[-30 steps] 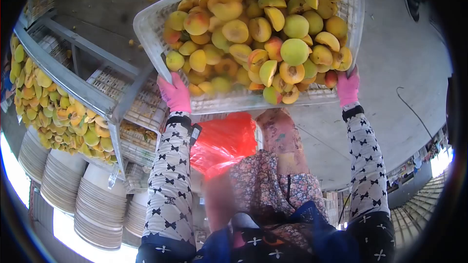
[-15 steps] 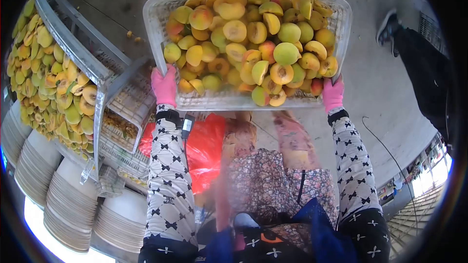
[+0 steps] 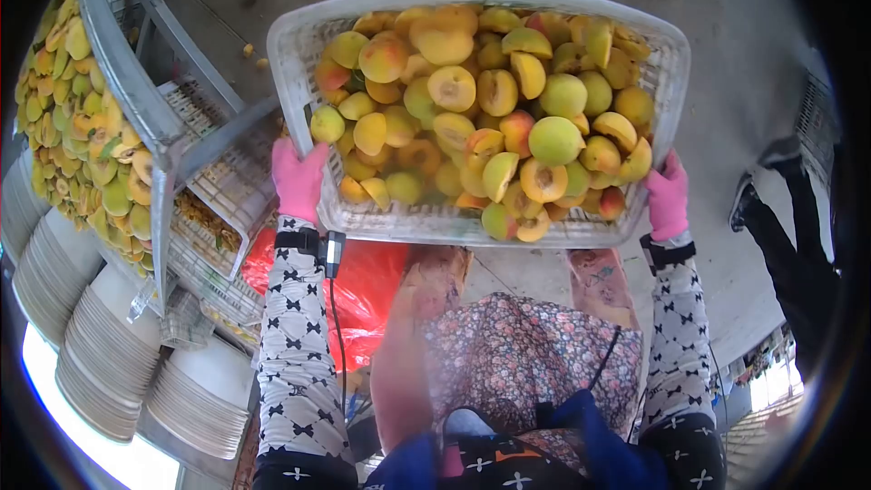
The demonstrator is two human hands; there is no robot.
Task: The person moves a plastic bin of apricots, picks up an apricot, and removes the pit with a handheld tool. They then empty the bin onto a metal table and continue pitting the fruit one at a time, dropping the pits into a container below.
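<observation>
A white plastic crate (image 3: 472, 234), heaped with halved and whole yellow-green peaches (image 3: 454, 89), is held out in front of my body. My left hand (image 3: 299, 180), in a pink glove, is closed around its near left edge. At the near right edge my right hand (image 3: 669, 197), gloved in pink too, grips the rim. The fingertips of both hands are partly hidden by the crate wall. Some peach halves lie cut side up, with hollows where the stones were.
To the left, a metal-framed table (image 3: 136, 82) carries a heap of peach halves (image 3: 91, 136). White crates (image 3: 227, 168) sit beneath it, near stacked round trays (image 3: 109, 354). A red plastic bag (image 3: 363, 299) lies by my legs. Another person's dark-trousered legs (image 3: 789, 254) are at right.
The crate now looks larger and sits lower in view, both hands still gripping it. The view has shifted over the table at left. The other person's legs appear lower, with both now visible.
</observation>
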